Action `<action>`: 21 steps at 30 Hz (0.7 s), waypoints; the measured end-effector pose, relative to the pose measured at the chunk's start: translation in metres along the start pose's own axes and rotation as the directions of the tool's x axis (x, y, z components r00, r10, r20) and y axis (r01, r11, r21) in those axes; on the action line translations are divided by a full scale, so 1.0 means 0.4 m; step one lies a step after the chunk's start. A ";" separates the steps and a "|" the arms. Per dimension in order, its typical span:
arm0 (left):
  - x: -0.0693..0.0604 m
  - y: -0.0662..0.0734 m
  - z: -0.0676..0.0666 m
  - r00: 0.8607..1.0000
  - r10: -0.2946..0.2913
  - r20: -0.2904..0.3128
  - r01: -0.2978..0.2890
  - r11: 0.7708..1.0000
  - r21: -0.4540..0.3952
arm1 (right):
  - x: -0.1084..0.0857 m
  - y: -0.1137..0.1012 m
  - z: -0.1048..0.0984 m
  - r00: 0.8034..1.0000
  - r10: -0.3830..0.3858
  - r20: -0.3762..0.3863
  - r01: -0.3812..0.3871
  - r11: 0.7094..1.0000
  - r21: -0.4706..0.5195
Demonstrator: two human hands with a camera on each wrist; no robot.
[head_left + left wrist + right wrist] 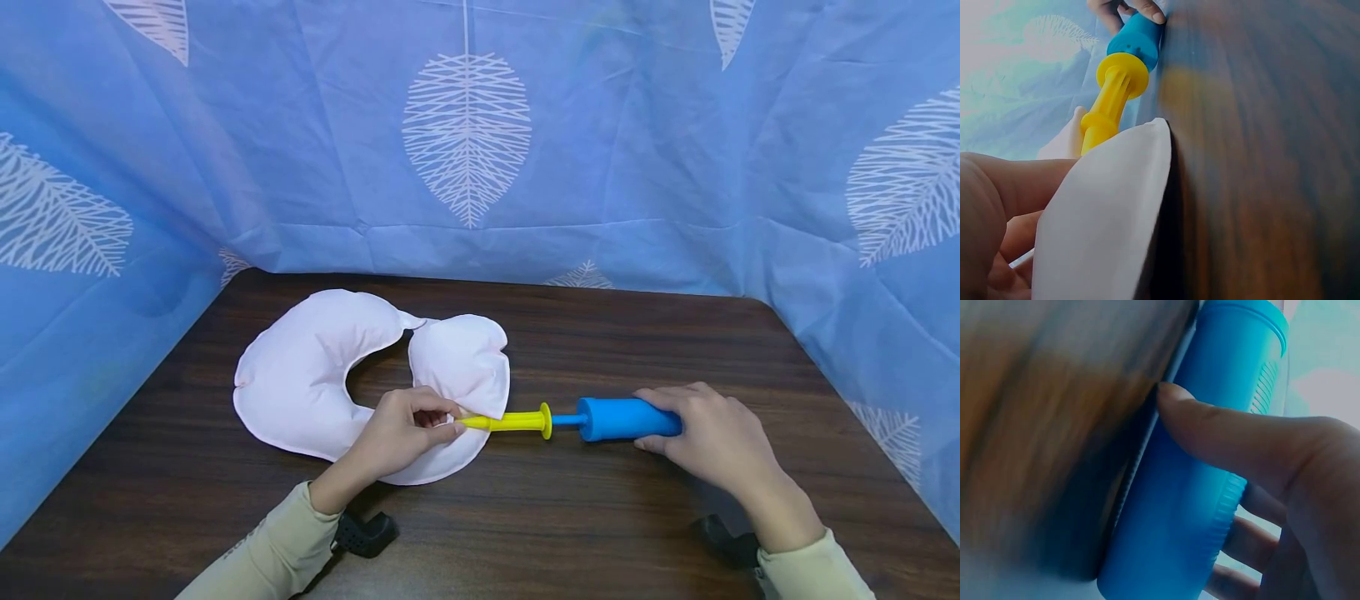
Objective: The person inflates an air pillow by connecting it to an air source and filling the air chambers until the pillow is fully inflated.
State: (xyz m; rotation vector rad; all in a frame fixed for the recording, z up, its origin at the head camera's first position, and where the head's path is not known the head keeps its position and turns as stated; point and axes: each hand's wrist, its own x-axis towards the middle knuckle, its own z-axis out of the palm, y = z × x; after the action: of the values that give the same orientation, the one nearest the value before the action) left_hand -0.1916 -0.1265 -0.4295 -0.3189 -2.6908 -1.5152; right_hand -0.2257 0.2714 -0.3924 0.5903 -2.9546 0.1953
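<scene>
A pale pink, U-shaped inflatable pillow [300,375] lies at the left of the table, plump along its curve. At its near right end, my left hand [401,429] pinches around the tip of a yellow pump nozzle [517,422]; the exact contact with the pillow is hidden by the fingers. A thin blue rod joins the yellow part to a blue pump barrel [618,418]. My right hand [712,433] grips the barrel from its right end. In the right wrist view the thumb lies across the blue barrel [1172,506], with fingers curled behind it.
The dark wooden table [600,517] carries the pillow and pump. Blue cloth [637,125] with white leaf prints hangs along its back and both sides. A black wrist device [367,535] sits by the left sleeve, another [727,542] by the right.
</scene>
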 end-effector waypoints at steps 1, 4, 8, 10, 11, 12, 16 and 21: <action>0.000 0.000 0.000 1.000 0.000 -0.001 0.000 1.000 0.000 | -0.002 0.014 -0.002 1.000 0.019 0.012 -0.019 1.000 0.007; 0.000 0.001 0.000 1.000 -0.006 -0.002 0.006 1.000 0.004 | -0.007 0.055 -0.010 0.997 0.062 0.044 -0.063 0.998 0.018; 0.001 0.001 -0.001 1.000 -0.012 -0.004 0.012 1.000 0.007 | -0.011 0.097 -0.022 0.989 0.115 0.088 -0.118 0.993 0.027; 0.002 0.000 -0.002 1.000 -0.012 -0.004 0.012 1.000 0.008 | -0.013 0.112 -0.027 0.982 0.146 0.118 -0.150 0.988 0.028; 0.002 0.000 -0.003 1.000 -0.012 -0.005 0.012 1.000 0.009 | -0.014 0.118 -0.029 0.979 0.160 0.129 -0.164 0.986 0.028; 0.002 0.000 -0.003 1.000 -0.013 -0.005 0.013 1.000 0.010 | -0.014 0.123 -0.030 0.975 0.173 0.139 -0.179 0.984 0.027; 0.002 0.002 -0.004 1.000 -0.017 -0.005 0.017 1.000 0.007 | -0.014 0.132 -0.032 0.969 0.193 0.153 -0.199 0.980 0.023; 0.002 0.001 -0.004 1.000 -0.018 -0.005 0.018 1.000 0.000 | -0.012 0.125 -0.030 0.973 0.187 0.138 -0.192 0.981 0.027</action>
State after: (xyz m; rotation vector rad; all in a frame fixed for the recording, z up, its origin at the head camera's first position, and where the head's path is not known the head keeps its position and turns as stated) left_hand -0.1926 -0.1275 -0.4282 -0.2907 -2.6973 -1.5190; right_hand -0.2397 0.3206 -0.3865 0.3367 -3.1455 0.2423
